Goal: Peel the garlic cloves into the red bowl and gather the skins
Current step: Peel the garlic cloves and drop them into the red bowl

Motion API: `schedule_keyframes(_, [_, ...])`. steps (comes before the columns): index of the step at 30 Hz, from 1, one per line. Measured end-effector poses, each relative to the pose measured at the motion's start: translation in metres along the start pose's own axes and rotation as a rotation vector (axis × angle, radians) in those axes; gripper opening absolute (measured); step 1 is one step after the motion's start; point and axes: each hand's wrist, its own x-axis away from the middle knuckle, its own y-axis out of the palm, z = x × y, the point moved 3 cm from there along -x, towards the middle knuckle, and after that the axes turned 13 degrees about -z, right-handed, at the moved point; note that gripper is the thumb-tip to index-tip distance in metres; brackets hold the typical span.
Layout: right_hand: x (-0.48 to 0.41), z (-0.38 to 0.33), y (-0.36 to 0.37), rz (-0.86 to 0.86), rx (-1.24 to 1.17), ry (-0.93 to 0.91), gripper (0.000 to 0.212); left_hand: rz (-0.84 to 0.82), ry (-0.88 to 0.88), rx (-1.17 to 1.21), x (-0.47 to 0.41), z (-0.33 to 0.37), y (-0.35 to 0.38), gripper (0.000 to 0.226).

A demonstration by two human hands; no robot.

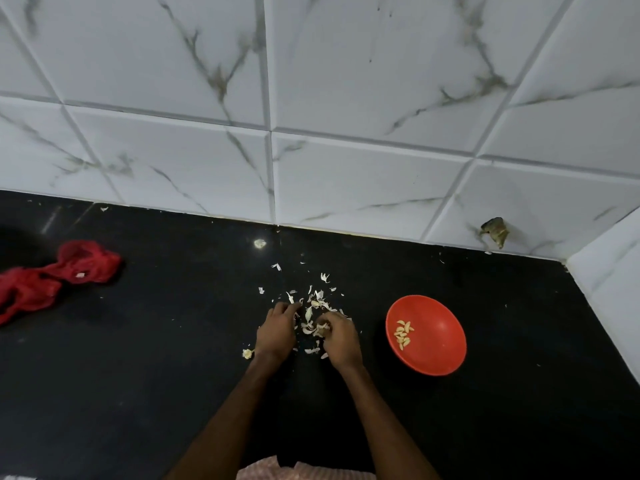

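A red bowl (436, 344) sits on the black counter at the right, with several peeled garlic cloves (402, 335) inside. White garlic skins (317, 301) lie scattered in the middle of the counter. My left hand (277, 332) rests palm down at the left side of the skins, fingers reaching into them. My right hand (341, 336) has its fingers curled round a clump of skins (321, 329). A small garlic stem piece (247, 354) lies just left of my left wrist.
A red mesh bag (52, 278) lies crumpled at the far left. The marble-tiled wall (311, 150) runs along the back, and a side wall closes the right end. A damaged hole (495, 232) marks the wall low on the right.
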Motion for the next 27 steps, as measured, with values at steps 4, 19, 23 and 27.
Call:
schedule_keyframes(4, [0.003, -0.001, -0.01, 0.067, -0.244, 0.048, 0.018, 0.015, 0.045, -0.003, -0.005, 0.007, 0.003, 0.044])
schedule_keyframes(19, [-0.009, -0.006, -0.024, 0.059, -0.4, -0.053, 0.017, 0.038, 0.197, 0.52, -0.017, 0.026, -0.006, 0.008])
schedule_keyframes(23, [-0.013, -0.01, -0.027, 0.091, -0.377, -0.068, 0.023, 0.018, 0.135, 0.557, -0.022, 0.024, -0.008, 0.008])
schedule_keyframes(27, [-0.012, -0.012, -0.029, 0.097, -0.343, -0.032, 0.031, 0.018, 0.109, 0.562, -0.02, 0.027, -0.01, 0.007])
